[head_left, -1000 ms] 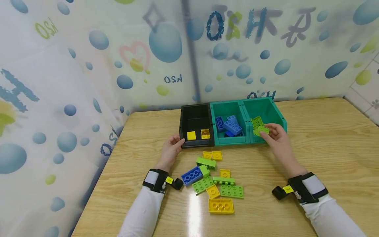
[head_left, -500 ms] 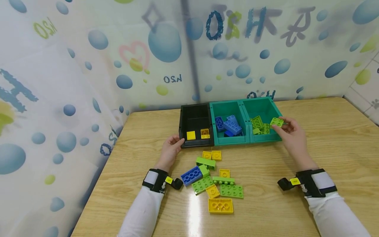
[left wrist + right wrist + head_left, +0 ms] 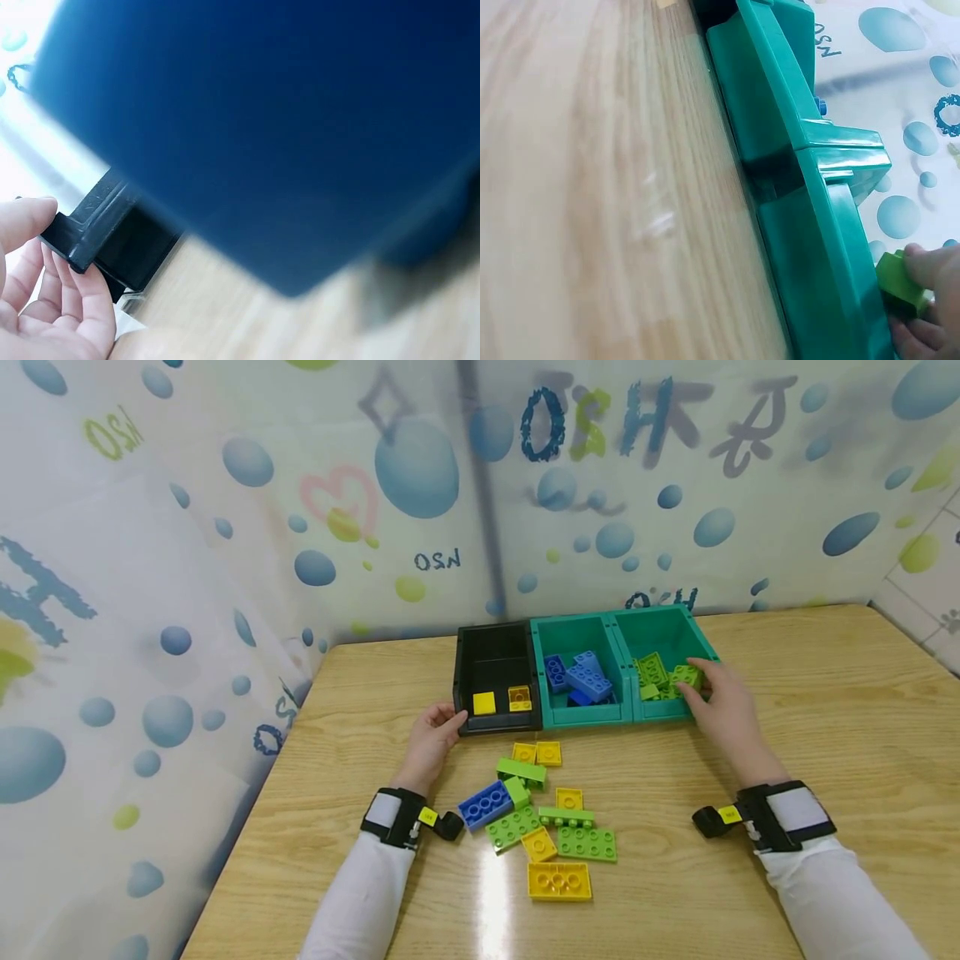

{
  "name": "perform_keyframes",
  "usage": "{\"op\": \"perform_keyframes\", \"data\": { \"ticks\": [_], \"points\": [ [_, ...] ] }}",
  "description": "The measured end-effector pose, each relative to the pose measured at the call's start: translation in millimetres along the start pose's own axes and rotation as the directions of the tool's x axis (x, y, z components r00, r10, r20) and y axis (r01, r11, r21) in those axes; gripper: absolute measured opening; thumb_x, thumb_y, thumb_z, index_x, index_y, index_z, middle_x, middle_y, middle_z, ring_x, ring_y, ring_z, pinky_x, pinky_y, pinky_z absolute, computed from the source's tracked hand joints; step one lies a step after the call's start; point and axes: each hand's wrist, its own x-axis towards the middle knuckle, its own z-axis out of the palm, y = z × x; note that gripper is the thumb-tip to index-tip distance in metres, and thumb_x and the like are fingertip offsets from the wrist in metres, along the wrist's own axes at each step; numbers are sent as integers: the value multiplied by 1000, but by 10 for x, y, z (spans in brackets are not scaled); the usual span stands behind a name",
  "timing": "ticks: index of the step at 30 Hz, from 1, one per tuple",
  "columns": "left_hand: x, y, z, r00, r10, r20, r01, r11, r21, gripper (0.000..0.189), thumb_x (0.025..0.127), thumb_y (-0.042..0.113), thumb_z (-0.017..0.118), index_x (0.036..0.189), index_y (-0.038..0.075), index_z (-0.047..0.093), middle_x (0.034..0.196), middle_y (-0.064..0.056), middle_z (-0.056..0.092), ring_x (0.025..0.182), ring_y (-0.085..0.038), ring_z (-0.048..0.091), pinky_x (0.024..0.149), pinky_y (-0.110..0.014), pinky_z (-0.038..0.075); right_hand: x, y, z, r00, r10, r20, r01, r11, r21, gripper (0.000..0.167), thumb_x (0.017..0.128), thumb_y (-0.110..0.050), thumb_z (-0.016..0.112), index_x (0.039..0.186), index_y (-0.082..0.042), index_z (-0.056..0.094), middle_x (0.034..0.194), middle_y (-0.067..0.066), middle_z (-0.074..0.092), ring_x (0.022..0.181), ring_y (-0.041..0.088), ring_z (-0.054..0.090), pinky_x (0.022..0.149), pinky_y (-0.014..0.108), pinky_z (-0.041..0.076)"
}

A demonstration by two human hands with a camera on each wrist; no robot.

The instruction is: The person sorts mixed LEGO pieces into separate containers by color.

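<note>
1. nearest on the tabletop [image 3: 652, 902], a long yellow brick [image 3: 559, 882] lies hollow side up.
2. just beyond it is a loose group: green pieces [image 3: 587, 843], small yellow pieces [image 3: 539, 844] and a blue brick [image 3: 486, 805] with its hollow side up.
3. the left hand [image 3: 427, 745] pinches the black bin [image 3: 498, 724] at its near left corner, thumb on top, fingers below.
4. the right hand [image 3: 727, 714] pinches a green brick [image 3: 686, 677] between thumb and fingers, at the right bin [image 3: 663, 710]; whether it touches the green bricks [image 3: 654, 670] lying there i cannot tell.
5. beside the black bin, the middle bin [image 3: 588, 717] holds blue bricks [image 3: 588, 681].
6. behind stands a sheet [image 3: 360, 435] printed with blue drops.
</note>
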Motion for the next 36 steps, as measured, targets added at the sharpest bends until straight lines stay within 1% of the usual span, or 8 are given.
{"op": "perform_keyframes", "data": {
  "ticks": [5,8,11,18,24,30,33,36],
  "points": [
    [-4,16,0,1000,-17,0,17,1000,9,8,92,10,61,96,9,55,86,2,46,79,-13,44,63,-20,39,12,19,43,1000,11,25,-9,997,-76,34,91,-8,62,114,12,48,91,26,52,77,36,50,65,47,42],
    [-4,15,-4,1000,-14,-3,14,1000,9,7,92,9,61,96,9,55,86,1,46,79,-13,44,63,-20,39,22,29,69,1000,-13,27,16,993,-113,26,90,-7,62,103,10,48,86,23,51,72,33,47,62,43,39],
    [-5,9,-8,1000,-9,-3,9,1000,11,8,91,10,61,95,9,55,86,1,46,78,-12,44,63,-20,39,32,42,103,998,-49,32,53,989,-136,21,90,-6,62,95,9,48,85,24,51,73,34,48,63,45,40],
    [-10,3,-10,1000,-4,5,4,1000,13,9,91,10,62,96,8,55,85,1,46,73,-12,44,61,-20,39,28,53,152,997,-65,40,69,991,-117,15,91,-2,58,95,9,49,92,27,51,83,39,50,70,51,42],
    [1,2,-3,1000,1,1,-2,1000,28,10,91,12,62,98,8,55,87,1,46,76,-12,44,63,-20,40,20,23,133,994,-55,90,64,993,-101,16,92,-1,52,101,12,52,104,30,52,97,44,50,83,57,43],
    [-7,5,-3,1000,8,-2,-8,1000,27,12,91,11,62,99,6,55,86,1,46,74,-11,44,63,-20,40,15,19,131,992,-96,82,104,989,-102,11,90,1,52,93,11,53,104,31,53,98,44,50,85,58,43],
    [-5,12,-9,1000,1,4,-1,1000,31,13,91,11,62,100,5,54,85,2,46,74,-11,44,63,-20,40,15,19,131,990,-107,86,117,986,-118,14,89,0,52,91,14,56,110,35,52,104,47,50,88,59,42],
    [-2,13,-10,1000,-8,2,8,999,32,13,91,11,62,101,6,54,86,2,46,76,-11,44,63,-20,40,14,0,111,988,-103,117,119,983,-138,20,89,0,52,92,17,60,116,38,50,110,50,47,91,60,41]
  ]
}}
